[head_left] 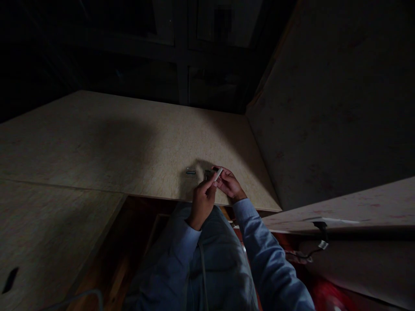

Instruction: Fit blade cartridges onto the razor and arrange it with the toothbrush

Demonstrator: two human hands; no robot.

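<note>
Both my hands meet above the front edge of the stone-look counter. Between them is a small, slim white object (218, 174), tilted up to the right; its kind is too small to make out. My left hand (204, 198) pinches its lower end with thumb and fingers. My right hand (229, 185) has its fingers curled around the far side of it. A small dark piece (215, 168) shows at the right fingertips. Just left of my hands, a small dark, shiny rectangular item (191, 172) lies on the counter. Another tiny dark item (206, 173) sits close behind my left fingers.
The counter (129, 138) stretches left and back to a dark window (181, 52). A patterned wall (333, 108) rises on the right. Below it hangs a black cable (304, 257) with a white tag. A dark oblong (11, 280) lies at the lower left.
</note>
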